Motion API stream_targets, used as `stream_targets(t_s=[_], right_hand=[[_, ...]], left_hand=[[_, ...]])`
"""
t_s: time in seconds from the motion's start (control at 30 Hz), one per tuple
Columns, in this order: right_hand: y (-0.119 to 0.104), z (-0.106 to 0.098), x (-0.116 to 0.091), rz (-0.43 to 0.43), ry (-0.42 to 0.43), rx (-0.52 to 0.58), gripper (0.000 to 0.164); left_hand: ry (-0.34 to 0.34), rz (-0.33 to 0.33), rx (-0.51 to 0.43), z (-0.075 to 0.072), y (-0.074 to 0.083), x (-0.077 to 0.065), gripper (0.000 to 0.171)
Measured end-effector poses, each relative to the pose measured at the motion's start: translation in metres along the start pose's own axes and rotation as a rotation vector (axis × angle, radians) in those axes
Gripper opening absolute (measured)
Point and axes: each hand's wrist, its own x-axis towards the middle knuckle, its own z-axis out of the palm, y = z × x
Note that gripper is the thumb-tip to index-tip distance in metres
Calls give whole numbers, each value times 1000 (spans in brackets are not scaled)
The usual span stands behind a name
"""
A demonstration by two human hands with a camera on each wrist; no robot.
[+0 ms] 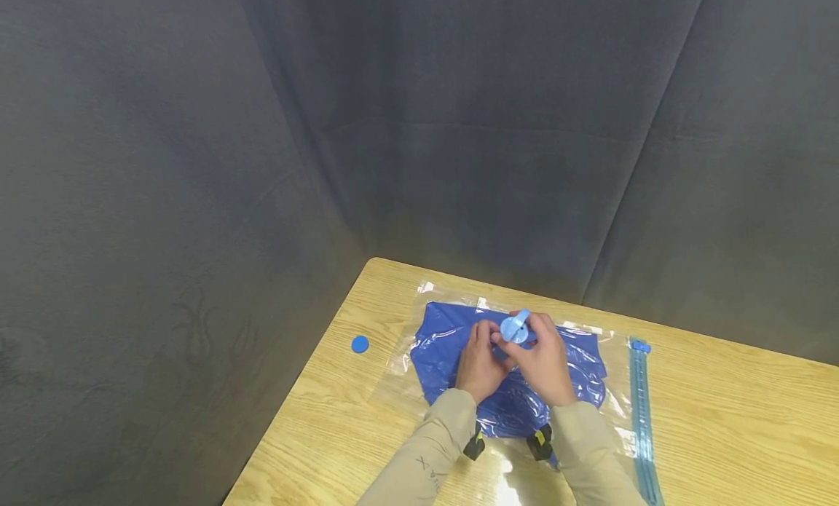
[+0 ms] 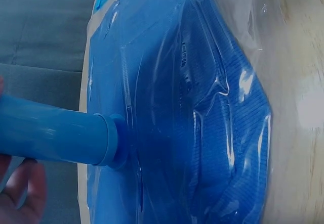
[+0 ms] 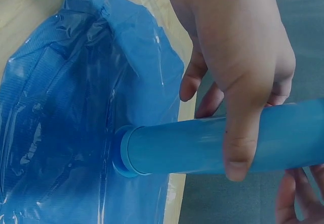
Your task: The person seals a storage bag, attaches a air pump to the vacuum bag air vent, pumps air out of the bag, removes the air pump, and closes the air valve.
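Note:
A light blue hand pump (image 1: 514,330) with a looped handle (image 1: 521,319) stands on a clear plastic storage bag (image 1: 616,404) that has blue fabric (image 1: 440,346) inside. Its round base (image 3: 129,150) meets the bag's surface. My right hand (image 1: 544,360) grips the pump's tube, thumb laid across it in the right wrist view. On the other side, my left hand (image 1: 481,364) has its fingertips at the tube, loosely bent rather than wrapped round it; a few of its fingers (image 2: 30,186) show beneath the tube in the left wrist view.
A round blue disc (image 1: 360,344) lies on the wooden table (image 1: 314,404), left of the bag. The bag's blue zip strip (image 1: 642,411) runs along its right side, with a slider (image 1: 641,346) at the far end. Dark curtains (image 1: 472,164) hang behind and left of the table.

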Motion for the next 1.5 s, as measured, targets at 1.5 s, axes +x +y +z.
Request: stream_targets(t_s=[1.5], right_hand=[[0,-8,1,212,-177,156,54]], left_hand=[[-226,-22,-92,-14,-6,6,48]])
